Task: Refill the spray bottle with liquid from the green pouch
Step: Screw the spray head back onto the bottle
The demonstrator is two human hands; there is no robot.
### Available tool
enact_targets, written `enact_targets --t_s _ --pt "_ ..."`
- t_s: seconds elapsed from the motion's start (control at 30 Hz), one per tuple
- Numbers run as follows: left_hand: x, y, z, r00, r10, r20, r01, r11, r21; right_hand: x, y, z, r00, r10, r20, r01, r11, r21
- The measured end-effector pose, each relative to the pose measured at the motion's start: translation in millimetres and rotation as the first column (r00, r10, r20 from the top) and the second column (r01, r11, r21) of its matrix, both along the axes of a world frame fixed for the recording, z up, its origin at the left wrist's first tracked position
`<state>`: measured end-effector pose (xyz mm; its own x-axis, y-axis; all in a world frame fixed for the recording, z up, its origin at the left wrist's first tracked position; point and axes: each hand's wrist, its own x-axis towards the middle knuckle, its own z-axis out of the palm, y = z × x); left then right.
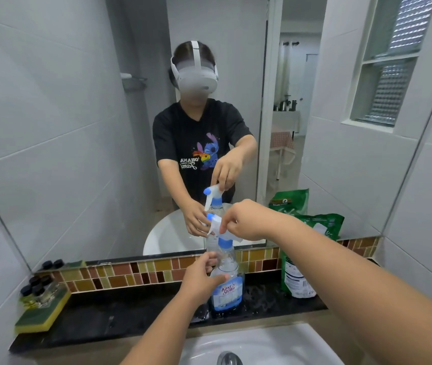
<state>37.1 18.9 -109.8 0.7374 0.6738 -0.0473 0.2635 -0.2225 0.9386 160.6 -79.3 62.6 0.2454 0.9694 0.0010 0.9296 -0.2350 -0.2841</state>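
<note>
You can read "King's Stella" in blue script on the blue-and-white label of the clear plastic spray bottle. In the mirror, the black T-shirt shows reversed lettering, "OHANA". The reflection of the green refill pouch shows a "2"; the pouch's own back print is too small to read.

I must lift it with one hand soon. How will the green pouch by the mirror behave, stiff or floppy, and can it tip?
The green pouch looks soft: its top is crumpled and it leans against the mirror, so it will probably sag when gripped. It seems filled and bulging low down, so likely heavy. It may tip once moved off the mirror.
</note>
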Motion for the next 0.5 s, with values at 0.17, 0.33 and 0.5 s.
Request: enact_targets --t_s 0.17,0.33,0.5 --pt "0.1 -0.9 0.0 1.000 -0.001 -0.011 0.002 1.000 0.021 3.1 2.3 6.8 0.992 0.047 0.115 -0.040 0.997 -0.062" --pt "3.0 -1.9 0.5 0.999 0.007 -0.031 -0.005 0.997 0.072 3.9 6.9 12.8 0.981 0.092 0.170 -0.072 0.990 -0.122" --pt "7.4 -2.7 -2.4 0.999 0.002 -0.041 0.002 0.994 0.112 -1.5 15.0 13.0 0.970 0.085 0.227 -0.062 0.992 -0.106"
